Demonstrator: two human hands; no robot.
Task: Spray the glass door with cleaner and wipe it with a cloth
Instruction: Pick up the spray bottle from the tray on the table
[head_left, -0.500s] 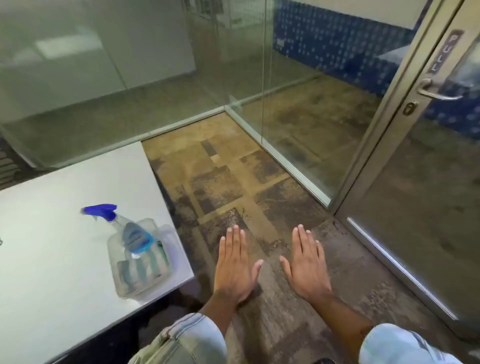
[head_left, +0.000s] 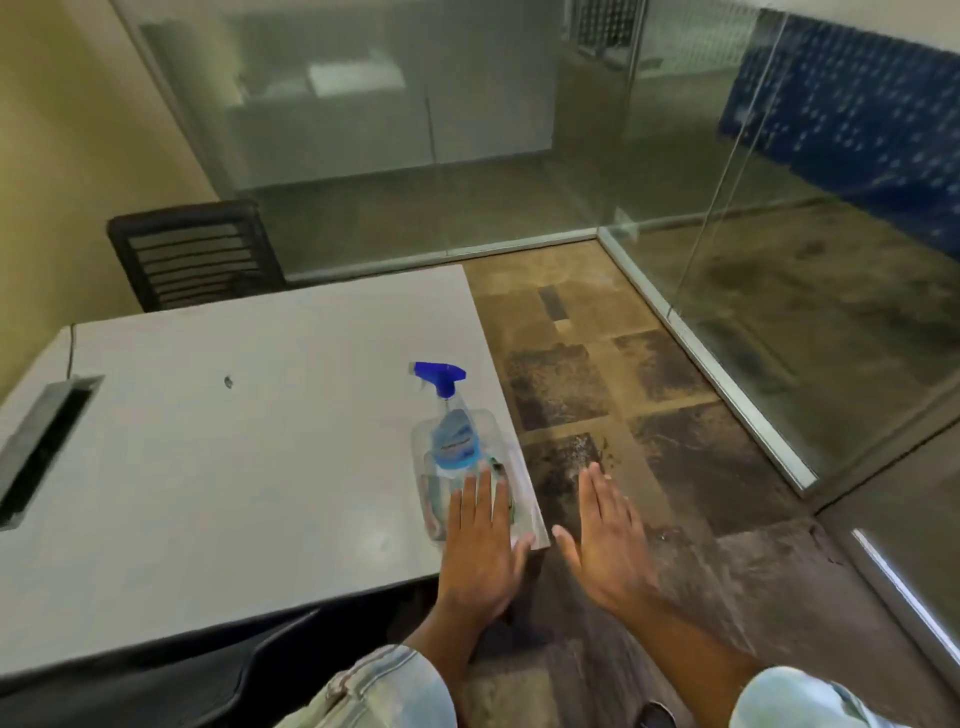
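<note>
A spray bottle with a blue trigger head stands in a clear plastic container at the near right corner of the white desk, just inside the desk's right edge, its nozzle pointing toward the desk's left side. A folded cloth with teal stripes lies in the same container beside the bottle's base. The left hand is held flat, palm down, fingers spread straight and gripping nothing; it hangs over that near right corner, its fingertips overlapping the near end of the container, though whether they touch it cannot be told. The right hand is likewise flat and spread, holding nothing, out past the desk's right edge above the patterned carpet. A cable slot is cut near the desk's left edge, and a black chair stands behind the far edge. Glass partitions enclose the room beyond.
</note>
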